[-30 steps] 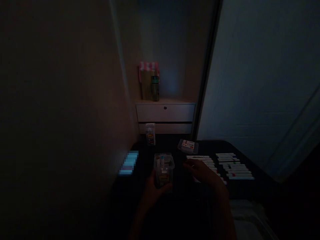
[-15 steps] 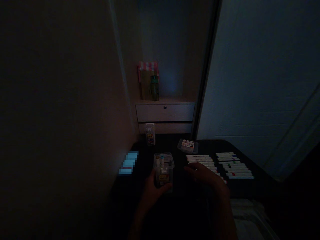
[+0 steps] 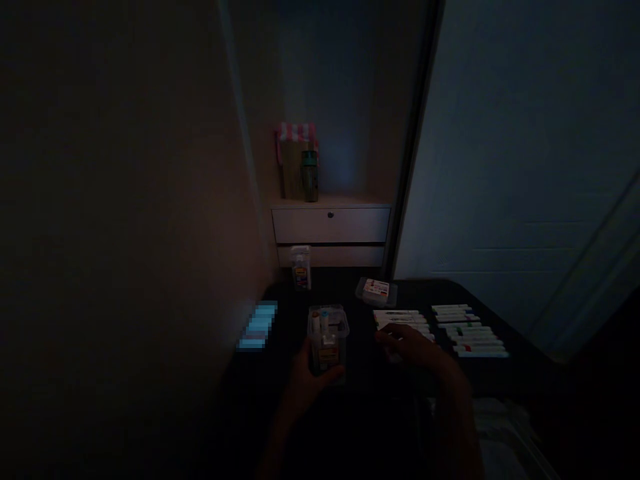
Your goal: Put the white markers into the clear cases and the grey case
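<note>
Two bare hands are at work on my feed, over a dark counter (image 3: 290,320). Nearest me, at the lower right, I can make out a clear plastic thing (image 3: 505,440), too dim to name. The left hand (image 3: 307,383) is clamped around the lower part of a clear box (image 3: 342,343), thumb across its front below a label. Inside that box I see a brown-ended marker (image 3: 316,323) and a blue-ended marker (image 3: 325,320) standing upright side by side. The right hand (image 3: 413,347) bends over the near end of a row of white markers (image 3: 403,318); in this light I cannot tell whether its fingers are together on one or apart. A second group of markers (image 3: 470,331) lies farther right, and a pixelated pale patch (image 3: 257,325) sits at the left edge. Farther back I have a flat clear case (image 3: 376,291) with a label and an upright clear container (image 3: 301,270). Beyond them are pale drawers (image 3: 330,230), topped by a green-lidded bottle (image 3: 310,180) before a pink-and-white striped cloth (image 3: 297,132).
</note>
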`<action>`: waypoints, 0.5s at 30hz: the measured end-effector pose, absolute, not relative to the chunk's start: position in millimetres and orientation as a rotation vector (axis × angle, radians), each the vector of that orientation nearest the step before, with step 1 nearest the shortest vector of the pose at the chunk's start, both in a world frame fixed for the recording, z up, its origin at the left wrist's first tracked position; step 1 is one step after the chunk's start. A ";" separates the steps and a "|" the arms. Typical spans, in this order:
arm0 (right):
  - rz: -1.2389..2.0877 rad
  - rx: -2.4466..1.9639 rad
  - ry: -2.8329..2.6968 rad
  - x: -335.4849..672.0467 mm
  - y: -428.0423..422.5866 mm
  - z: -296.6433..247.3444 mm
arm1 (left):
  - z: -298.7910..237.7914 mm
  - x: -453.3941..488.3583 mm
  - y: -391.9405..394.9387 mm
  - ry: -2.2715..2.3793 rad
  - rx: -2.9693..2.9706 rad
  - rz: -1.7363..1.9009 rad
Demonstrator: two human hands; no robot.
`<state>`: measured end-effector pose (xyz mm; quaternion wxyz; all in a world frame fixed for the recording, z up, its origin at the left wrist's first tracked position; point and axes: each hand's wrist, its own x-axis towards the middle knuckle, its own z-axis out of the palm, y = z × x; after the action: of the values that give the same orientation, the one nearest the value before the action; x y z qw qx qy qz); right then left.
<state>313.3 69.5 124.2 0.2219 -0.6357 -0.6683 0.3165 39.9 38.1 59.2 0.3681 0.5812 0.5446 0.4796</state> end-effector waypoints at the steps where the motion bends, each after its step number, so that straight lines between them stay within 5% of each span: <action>1: 0.879 -1.755 -1.839 314.0 70.0 123.2 | 59.5 39.8 38.0 1.383 1.503 1.224; 15: 1.084 -1.764 -1.733 312.6 71.8 117.0 | 61.8 40.7 37.1 1.332 1.465 1.239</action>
<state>312.6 71.8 117.0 0.2190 -0.6374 -0.6264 0.3916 40.7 37.1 61.8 0.3922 0.5769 0.5246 0.4880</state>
